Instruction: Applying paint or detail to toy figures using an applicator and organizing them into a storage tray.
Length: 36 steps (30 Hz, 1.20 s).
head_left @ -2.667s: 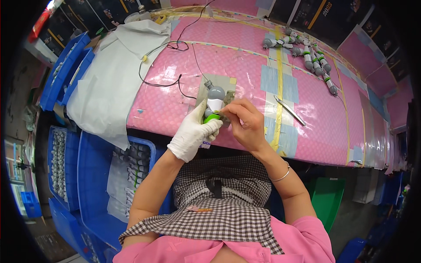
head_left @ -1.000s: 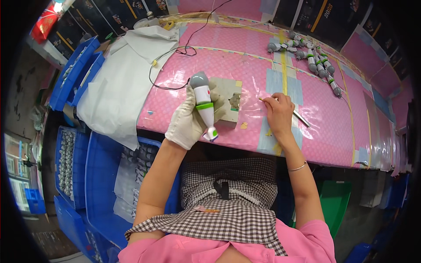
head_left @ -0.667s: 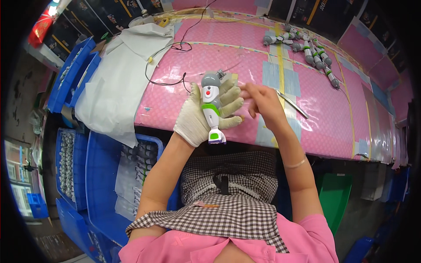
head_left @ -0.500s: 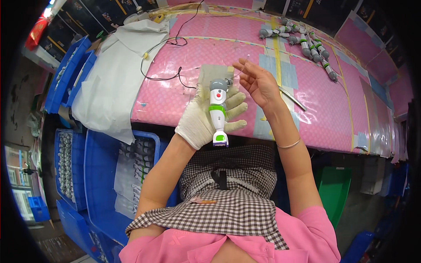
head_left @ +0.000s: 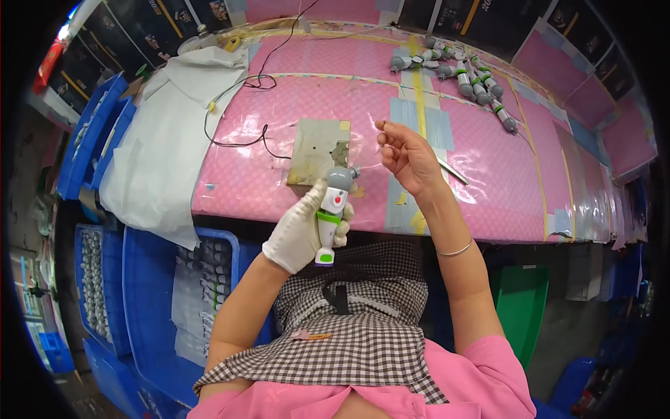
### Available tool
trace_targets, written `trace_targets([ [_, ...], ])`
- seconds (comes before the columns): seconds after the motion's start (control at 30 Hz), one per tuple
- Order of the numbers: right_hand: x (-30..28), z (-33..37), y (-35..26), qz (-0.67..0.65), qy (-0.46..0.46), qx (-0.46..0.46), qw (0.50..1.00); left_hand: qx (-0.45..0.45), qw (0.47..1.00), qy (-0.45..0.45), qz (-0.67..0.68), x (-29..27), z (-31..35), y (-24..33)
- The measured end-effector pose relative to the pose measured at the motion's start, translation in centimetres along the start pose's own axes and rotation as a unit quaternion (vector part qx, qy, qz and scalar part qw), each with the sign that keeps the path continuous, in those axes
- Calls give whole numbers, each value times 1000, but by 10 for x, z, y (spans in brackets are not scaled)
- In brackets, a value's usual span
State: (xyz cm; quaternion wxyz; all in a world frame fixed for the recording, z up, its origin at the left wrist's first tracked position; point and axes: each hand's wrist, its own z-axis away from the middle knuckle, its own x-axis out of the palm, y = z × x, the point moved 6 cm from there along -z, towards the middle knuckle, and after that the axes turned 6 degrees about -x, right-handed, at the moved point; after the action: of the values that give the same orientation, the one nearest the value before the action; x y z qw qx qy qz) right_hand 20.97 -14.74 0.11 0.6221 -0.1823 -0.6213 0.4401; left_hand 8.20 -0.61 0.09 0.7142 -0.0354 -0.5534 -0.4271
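Note:
My left hand, in a white knit glove, has its fingers closed round a slim plastic toy part. The part has a grey ball at its top, a white body with a red button, a green band and a green and purple lower end. It is held tilted at the table's front edge, just below a grey metal block with a black cord. My bare right hand is raised to the right of the part, thumb and fingertips pinched together. Whatever they hold, if anything, is too small to make out.
Several similar toy parts lie piled at the back right. A metal rod lies beyond my right wrist. A white sheet drapes over the left end of the pink table. Blue bins and a green bin stand below.
My left hand has drawn the toy part down, uncovering more of the grey block, and its spread fingers have closed round it. My right hand has moved slightly down, its fingers more curled.

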Motion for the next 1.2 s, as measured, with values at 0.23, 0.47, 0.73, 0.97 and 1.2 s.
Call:
trace_targets([
  [0.23,1,6,17,410,-28,-98,906,53,981,72,-174,-6,9,2],
  [0.47,20,5,12,519,-40,-187,833,123,938,180,-270,-13,12,34],
  [0.73,26,-12,10,525,-93,-53,844,97,973,136,-158,-15,5,39],
  [0.97,32,-31,15,554,-174,56,812,109,968,150,-169,-18,3,40],
  [1.2,4,-15,-2,230,-73,40,970,96,990,41,-96,-13,5,39],
])
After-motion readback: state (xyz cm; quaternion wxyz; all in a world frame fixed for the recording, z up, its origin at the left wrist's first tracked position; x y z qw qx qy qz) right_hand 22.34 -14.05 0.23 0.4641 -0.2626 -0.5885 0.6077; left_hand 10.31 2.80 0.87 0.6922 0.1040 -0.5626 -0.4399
